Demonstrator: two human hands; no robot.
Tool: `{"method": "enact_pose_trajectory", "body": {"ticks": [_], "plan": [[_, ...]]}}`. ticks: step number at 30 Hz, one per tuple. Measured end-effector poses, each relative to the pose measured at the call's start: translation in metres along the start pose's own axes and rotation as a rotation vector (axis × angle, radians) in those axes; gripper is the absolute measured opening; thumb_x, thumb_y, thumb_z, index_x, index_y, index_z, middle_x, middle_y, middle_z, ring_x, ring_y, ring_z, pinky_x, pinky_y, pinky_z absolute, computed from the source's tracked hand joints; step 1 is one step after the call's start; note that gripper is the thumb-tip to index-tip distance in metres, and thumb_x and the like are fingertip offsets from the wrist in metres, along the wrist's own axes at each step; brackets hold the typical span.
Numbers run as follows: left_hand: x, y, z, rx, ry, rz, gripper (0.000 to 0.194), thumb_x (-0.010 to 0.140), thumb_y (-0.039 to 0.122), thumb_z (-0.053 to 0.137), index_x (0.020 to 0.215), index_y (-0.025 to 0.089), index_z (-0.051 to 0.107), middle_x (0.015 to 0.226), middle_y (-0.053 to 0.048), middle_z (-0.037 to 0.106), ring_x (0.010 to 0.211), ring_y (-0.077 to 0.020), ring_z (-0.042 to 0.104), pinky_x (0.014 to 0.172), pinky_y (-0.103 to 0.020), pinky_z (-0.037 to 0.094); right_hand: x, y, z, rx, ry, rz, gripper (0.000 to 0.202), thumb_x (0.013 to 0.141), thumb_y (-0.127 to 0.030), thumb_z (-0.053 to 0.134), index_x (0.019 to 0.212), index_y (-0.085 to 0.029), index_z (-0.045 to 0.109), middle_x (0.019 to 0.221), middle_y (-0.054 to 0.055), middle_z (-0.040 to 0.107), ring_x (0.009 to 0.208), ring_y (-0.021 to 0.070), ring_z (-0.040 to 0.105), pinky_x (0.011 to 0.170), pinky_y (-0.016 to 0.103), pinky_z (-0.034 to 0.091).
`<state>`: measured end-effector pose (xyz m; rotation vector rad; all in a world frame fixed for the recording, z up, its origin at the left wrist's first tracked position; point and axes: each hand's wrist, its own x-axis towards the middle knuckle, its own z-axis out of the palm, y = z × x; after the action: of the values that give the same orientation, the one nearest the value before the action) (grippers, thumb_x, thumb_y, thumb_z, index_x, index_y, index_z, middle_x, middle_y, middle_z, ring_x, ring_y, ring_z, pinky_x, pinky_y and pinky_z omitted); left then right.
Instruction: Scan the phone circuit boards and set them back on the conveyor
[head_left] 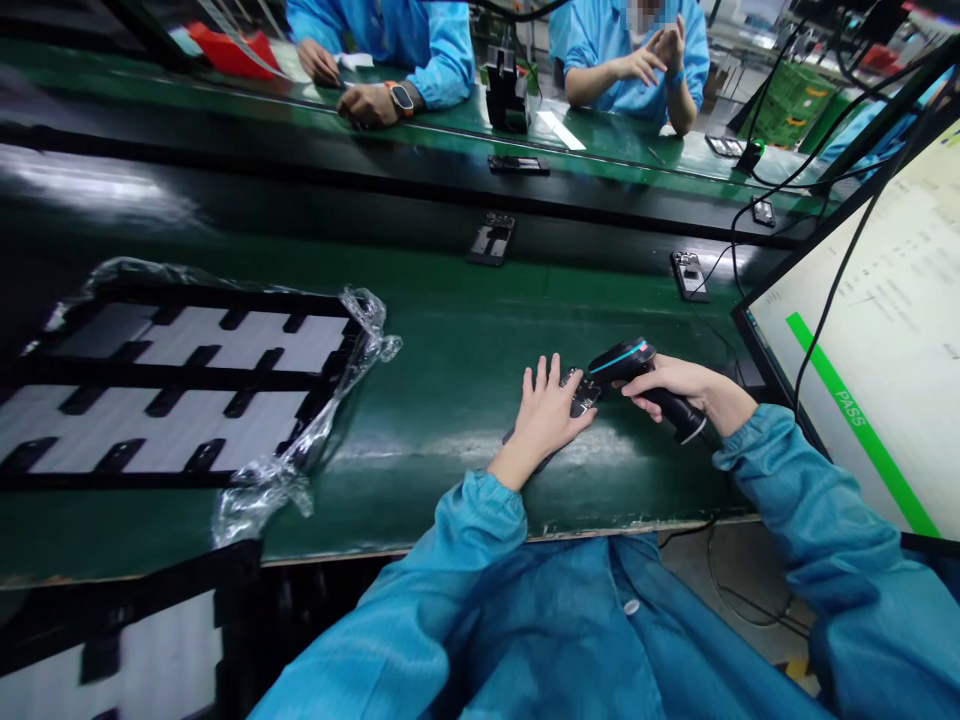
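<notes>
My left hand (545,415) lies with its fingers spread over a dark phone-like part (583,393) on the green tabletop (442,400). Much of that part is hidden under the palm; its circuit end shows beyond the thumb and fingers. My right hand (671,385) is wrapped round the handle of a black barcode scanner (624,358) with a blue stripe. The scanner's head points left, right beside the exposed end of the part.
A black tray (169,378) of grey pieces in clear plastic sits left, another tray (135,660) below it. A monitor (870,350) showing PASS stands right. Phone-like parts (493,238) (688,275) lie farther back. Two people in blue sit opposite; cables hang at the right.
</notes>
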<state>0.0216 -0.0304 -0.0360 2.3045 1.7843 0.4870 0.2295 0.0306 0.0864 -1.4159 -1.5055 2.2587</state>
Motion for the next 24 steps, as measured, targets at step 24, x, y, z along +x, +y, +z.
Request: {"method": "enact_pose_trajectory", "body": {"ticks": [24], "plan": [[-0.006, 0.029, 0.002, 0.02, 0.014, -0.137, 0.059, 0.09, 0.04, 0.051, 0.145, 0.023, 0.042, 0.158, -0.02, 0.029, 0.146, -0.0447, 0.02, 0.113, -0.067, 0.018, 0.032, -0.055, 0.025, -0.369, -0.037, 0.105, 0.02, 0.069, -0.023, 0.074, 0.06, -0.012, 0.061, 0.048, 0.001, 0.054, 0.045, 0.0117, 0.05, 0.044, 0.024, 0.055]]}}
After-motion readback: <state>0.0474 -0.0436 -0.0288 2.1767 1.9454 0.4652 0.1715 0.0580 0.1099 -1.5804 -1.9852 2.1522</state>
